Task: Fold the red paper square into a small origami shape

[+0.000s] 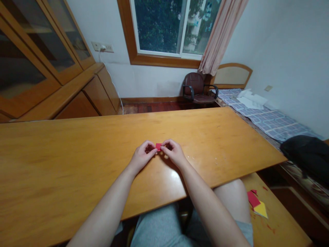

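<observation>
Between my two hands, just above the wooden table (84, 151), is a small red piece of paper (158, 146), which looks folded. My left hand (144, 153) pinches its left edge between thumb and fingers. On the right edge, the thumb and fingertips of my right hand (173, 151) are closed on the same paper. Both forearms reach in from the near edge of the table. Under the hands, a shadow falls on the tabletop.
Red paper (253, 199) and yellow paper (261, 209) lie with red scraps on a lower wooden surface (280, 223) at my right. Beyond the table stand a brown armchair (196, 87), a bed (272, 120) with a black bag (305, 156), and a glass-fronted cabinet (58, 77).
</observation>
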